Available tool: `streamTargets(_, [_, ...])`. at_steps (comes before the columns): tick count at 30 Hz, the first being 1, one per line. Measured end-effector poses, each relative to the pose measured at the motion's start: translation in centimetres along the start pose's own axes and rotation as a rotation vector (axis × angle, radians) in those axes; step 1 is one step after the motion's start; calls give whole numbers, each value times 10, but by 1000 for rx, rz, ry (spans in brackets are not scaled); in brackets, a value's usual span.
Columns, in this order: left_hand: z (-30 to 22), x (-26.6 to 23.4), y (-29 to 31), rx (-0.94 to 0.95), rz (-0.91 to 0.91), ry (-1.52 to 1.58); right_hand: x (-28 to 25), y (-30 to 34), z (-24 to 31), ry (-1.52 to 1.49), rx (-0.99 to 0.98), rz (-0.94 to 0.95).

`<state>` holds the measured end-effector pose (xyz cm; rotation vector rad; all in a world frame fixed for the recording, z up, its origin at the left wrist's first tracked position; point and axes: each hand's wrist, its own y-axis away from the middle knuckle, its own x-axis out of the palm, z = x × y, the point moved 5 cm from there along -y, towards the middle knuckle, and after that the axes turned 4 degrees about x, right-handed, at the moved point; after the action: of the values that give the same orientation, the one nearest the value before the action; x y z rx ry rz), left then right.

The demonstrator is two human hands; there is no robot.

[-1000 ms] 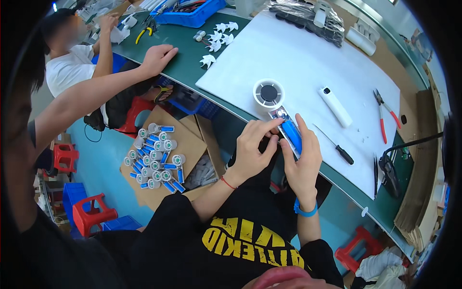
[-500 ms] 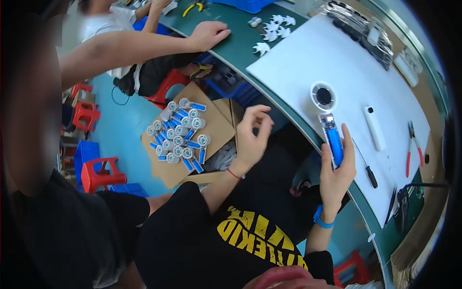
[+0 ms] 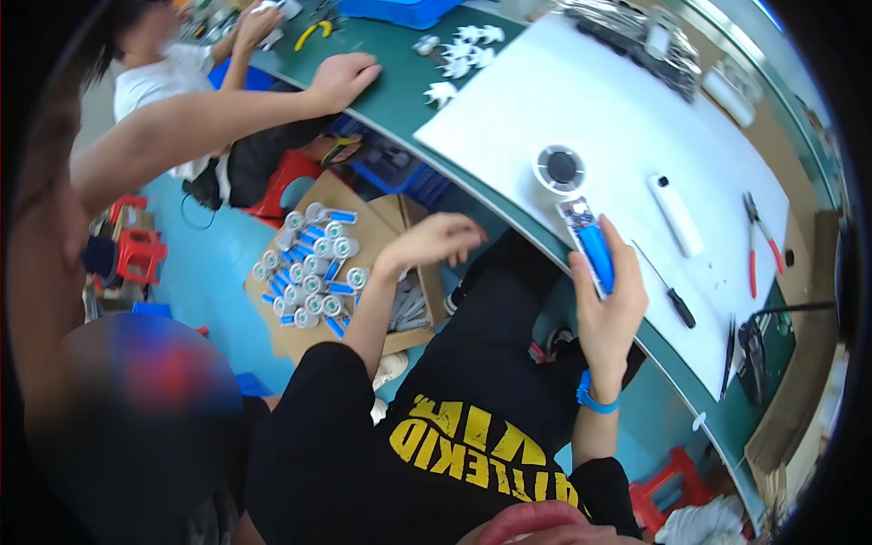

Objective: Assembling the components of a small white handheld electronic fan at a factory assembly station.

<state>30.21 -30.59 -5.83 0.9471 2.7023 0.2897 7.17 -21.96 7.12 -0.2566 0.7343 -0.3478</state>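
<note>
My right hand, with a blue wristband, grips a small handheld device, apparently an open fan body. A blue cylindrical battery lies in its handle, and a white round head with a dark centre sits at its far end. It is held over the front edge of the white sheet. My left hand hangs in the air beside the cardboard box, its fingers loosely bent and apart, holding nothing. Near it, a pile of similar white round units with blue batteries rests on cardboard.
On the white sheet lie a white handle shell, a screwdriver and red-handled pliers. White fan blades sit on the green bench. A co-worker's arm rests on the bench edge at left. Red stools stand on the floor.
The view has shifted, so the bench things appear further left. My left hand has turned and its fingers have stretched out more. My right hand still holds the fan body.
</note>
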Motion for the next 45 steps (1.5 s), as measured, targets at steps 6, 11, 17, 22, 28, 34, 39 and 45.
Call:
streamTargets(6, [-151, 52, 39, 497, -493, -380, 3, 0, 8, -8, -33, 6])
streamTargets(11, [-157, 53, 28, 564, -603, -456, 5, 2, 5, 12, -85, -6])
streamTargets(17, [-160, 52, 30, 489, -623, -605, 5, 3, 6, 42, -84, 5])
streamTargets(22, [-163, 54, 31, 503, -660, -616, 8, 2, 5, 46, -91, -10])
streamTargets(28, [-139, 53, 56, 577, -763, -189, 6, 2, 5, 76, -32, -4])
streamTargets(34, [58, -12, 30, -5, -834, -295, 8, 4, 6, 101, -40, -18])
streamTargets(39, [177, -85, 4, -325, -784, -267, 7, 3, 5, 108, -19, -3])
streamTargets(45, [142, 13, -45, -314, -380, -222, 3, 3, -7, 105, 9, -60])
